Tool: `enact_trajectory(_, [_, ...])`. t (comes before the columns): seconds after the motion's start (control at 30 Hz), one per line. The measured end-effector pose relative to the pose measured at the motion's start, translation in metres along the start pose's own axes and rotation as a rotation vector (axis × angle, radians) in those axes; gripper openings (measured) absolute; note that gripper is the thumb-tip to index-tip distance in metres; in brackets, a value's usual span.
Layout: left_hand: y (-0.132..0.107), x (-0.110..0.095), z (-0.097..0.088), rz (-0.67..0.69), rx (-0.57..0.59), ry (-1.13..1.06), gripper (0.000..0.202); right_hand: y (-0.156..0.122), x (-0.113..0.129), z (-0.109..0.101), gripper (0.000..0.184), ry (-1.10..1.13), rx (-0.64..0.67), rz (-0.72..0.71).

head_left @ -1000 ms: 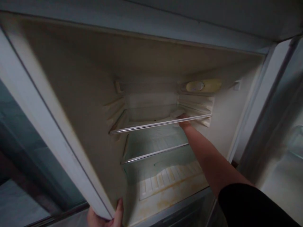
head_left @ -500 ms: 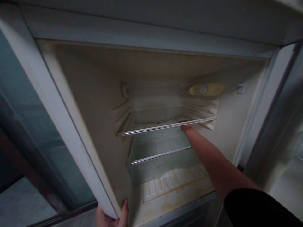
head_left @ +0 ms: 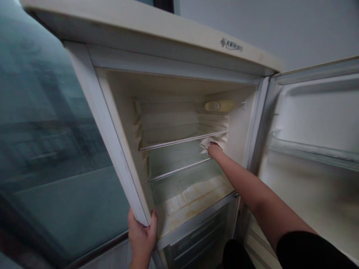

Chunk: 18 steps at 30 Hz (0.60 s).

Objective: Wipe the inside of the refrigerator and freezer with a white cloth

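Observation:
An open fridge (head_left: 179,48) fills the view, its inside bare and stained. My right hand (head_left: 214,150) reaches deep in and is closed on a white cloth (head_left: 206,142), held against the right inner wall just under the front rim of the upper glass shelf (head_left: 183,140). A second glass shelf (head_left: 179,169) lies below my forearm. My left hand (head_left: 142,234) grips the lower front edge of the fridge's left side wall (head_left: 112,138), fingers wrapped round it.
The fridge door (head_left: 314,149) stands open on the right with a door rack. A yellowed lamp housing (head_left: 218,106) sits at the top right inside. The stained floor panel (head_left: 193,205) lies above a drawer (head_left: 196,239). A glass pane (head_left: 50,142) is at the left.
The view has pulled back and up, so the fridge top and open door show. My right hand has come out from over the upper shelf to just below its rim, the cloth now visible.

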<state>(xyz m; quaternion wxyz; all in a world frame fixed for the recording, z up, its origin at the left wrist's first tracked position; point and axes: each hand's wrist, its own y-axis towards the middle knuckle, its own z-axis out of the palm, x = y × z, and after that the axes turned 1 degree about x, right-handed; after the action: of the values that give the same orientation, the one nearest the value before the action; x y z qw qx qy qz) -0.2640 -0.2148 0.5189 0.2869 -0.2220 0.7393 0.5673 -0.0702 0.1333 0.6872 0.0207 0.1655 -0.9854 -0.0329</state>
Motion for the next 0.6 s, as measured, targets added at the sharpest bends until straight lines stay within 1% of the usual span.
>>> enact_trajectory(0.07, [0.001, 0.000, 0.000, 0.041, 0.020, 0.016, 0.077, -0.020, -0.005, 0.001, 0.037, 0.008, -0.005, 0.053])
enact_trajectory(0.13, [0.002, -0.001, 0.000, 0.067, 0.043, 0.000, 0.079, -0.039, -0.009, 0.000, 0.043, 0.011, -0.038, 0.100])
enact_trajectory(0.27, [0.003, -0.001, 0.001, 0.068, 0.062, -0.006, 0.085, -0.067, -0.014, -0.012, 0.051, -0.003, -0.170, 0.161])
enact_trajectory(0.43, [0.003, -0.002, 0.002, 0.103, 0.073, -0.035, 0.087, -0.079, -0.024, -0.040, 0.052, -0.094, -0.438, 0.179])
enact_trajectory(0.5, [0.003, -0.002, 0.002, 0.095, 0.084, -0.031, 0.088, -0.079, -0.032, -0.052, 0.053, -0.133, -0.495, 0.175])
enact_trajectory(0.6, [0.002, -0.004, 0.001, 0.072, 0.099, -0.026, 0.087, -0.076, -0.044, -0.071, 0.055, -0.119, -0.539, 0.191])
